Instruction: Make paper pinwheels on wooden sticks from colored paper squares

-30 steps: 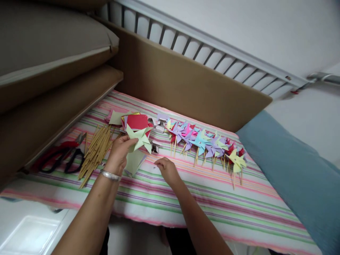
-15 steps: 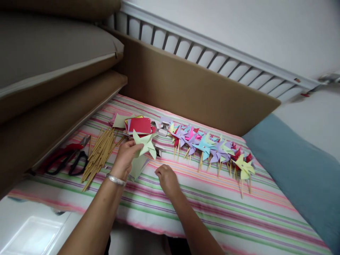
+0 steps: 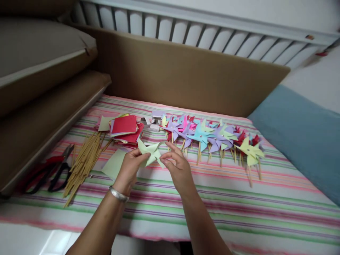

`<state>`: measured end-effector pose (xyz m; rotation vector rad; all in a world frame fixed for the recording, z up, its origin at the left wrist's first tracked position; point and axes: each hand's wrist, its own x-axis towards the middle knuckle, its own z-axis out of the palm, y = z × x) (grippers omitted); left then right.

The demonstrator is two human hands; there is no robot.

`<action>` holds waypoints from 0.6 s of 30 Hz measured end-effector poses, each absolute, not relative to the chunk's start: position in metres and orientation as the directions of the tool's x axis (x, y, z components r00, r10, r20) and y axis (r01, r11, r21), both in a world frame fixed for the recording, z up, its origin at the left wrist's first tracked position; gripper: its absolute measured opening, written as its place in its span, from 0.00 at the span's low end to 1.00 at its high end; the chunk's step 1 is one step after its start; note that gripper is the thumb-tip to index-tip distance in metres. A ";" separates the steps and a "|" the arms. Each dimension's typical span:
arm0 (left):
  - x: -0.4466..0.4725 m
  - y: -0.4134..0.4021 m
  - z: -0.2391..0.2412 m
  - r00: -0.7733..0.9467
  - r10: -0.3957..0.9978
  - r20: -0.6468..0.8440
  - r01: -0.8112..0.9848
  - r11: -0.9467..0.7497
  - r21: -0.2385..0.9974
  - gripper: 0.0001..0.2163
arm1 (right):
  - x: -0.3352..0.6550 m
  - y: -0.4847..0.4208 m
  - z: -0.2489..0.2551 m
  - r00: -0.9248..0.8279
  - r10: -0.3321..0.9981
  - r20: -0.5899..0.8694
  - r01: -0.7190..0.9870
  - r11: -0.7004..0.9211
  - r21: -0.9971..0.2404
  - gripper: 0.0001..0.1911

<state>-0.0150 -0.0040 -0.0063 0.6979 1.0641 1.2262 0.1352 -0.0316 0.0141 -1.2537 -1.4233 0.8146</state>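
Note:
My left hand [image 3: 131,167], with a silver bracelet at the wrist, grips a pale green folded paper pinwheel [image 3: 150,153] just above the striped cloth [image 3: 212,202]. My right hand [image 3: 178,167] is raised beside it, thumb and forefinger pinched at the pinwheel's right blade; whether something small sits in the pinch is not visible. A flat pale green paper square [image 3: 114,163] lies under my left hand. Behind it are a stack of coloured paper squares [image 3: 123,126] and a bundle of bamboo sticks [image 3: 83,161].
A row of finished pinwheels on sticks [image 3: 212,136] runs across the cloth to the right. Red and black scissors [image 3: 50,170] lie at far left. Brown cardboard panels [image 3: 180,74] stand behind and to the left; a blue pillow [image 3: 300,134] lies at right.
My right hand rose from the cloth to the green pinwheel. My left hand carried the pinwheel toward me and rightward. The camera view swung left and down.

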 end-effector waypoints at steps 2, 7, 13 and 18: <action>-0.003 -0.005 -0.007 0.014 0.971 -0.240 -0.394 0.226 0.891 0.10 | 0.137 -0.031 0.013 0.062 0.971 0.229 0.251 0.207 -0.946 0.05; 0.017 -0.009 -0.009 0.054 0.981 -0.186 -0.405 0.192 0.894 0.10 | 0.146 -0.029 0.007 0.071 0.977 0.203 0.222 0.183 -0.958 0.04; 0.023 -0.011 -0.008 0.081 0.985 -0.152 -0.408 0.172 0.897 0.10 | 0.149 -0.027 0.004 0.113 0.982 0.153 0.202 0.128 -0.971 0.03; 0.018 -0.012 -0.008 0.102 0.984 -0.148 -0.395 0.176 0.901 0.09 | 0.145 -0.025 0.001 0.119 0.987 0.105 0.176 0.083 -0.981 0.03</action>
